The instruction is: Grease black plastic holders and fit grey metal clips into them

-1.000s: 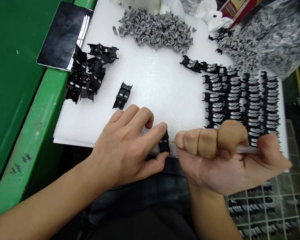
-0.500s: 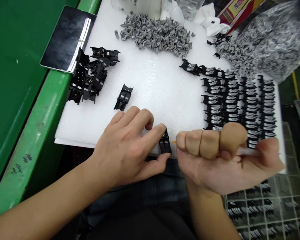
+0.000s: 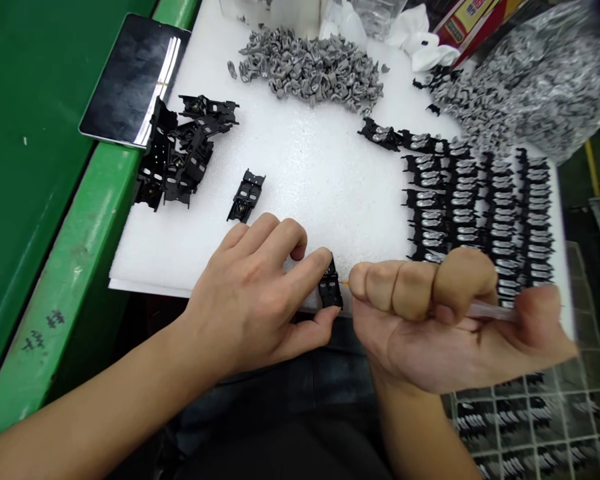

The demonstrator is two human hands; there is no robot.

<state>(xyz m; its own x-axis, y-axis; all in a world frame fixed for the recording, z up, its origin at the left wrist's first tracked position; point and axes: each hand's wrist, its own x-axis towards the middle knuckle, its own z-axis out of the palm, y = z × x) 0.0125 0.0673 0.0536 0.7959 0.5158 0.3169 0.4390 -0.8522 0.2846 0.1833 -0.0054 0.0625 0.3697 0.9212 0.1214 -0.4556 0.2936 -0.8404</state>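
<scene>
My left hand [image 3: 260,293] pinches a small black bracket-like part [image 3: 331,288] between thumb and forefinger at the near edge of the white foam board [image 3: 325,173]. Palm up, my right hand [image 3: 425,313] is wrapped around a slim translucent syringe [image 3: 490,311], its thumb at the far end. The syringe's thin orange tip pokes out beside the little finger and points at the black part's right side; I cannot tell whether they touch. Most of the barrel is hidden by the fingers. Another black part [image 3: 247,196] lies on the foam just beyond my left hand.
Black parts are heaped [image 3: 180,153] at the left by a tablet [image 3: 133,77] on a green ledge [image 3: 80,247]. A pile of small grey pieces [image 3: 310,70] sits at the back. Rows of black parts with grey pieces [image 3: 465,200] fill the right, near a plastic bag [image 3: 565,80].
The right hand has shifted very slightly, its thumb a little lower and farther right. My left hand and the black part stay in place.
</scene>
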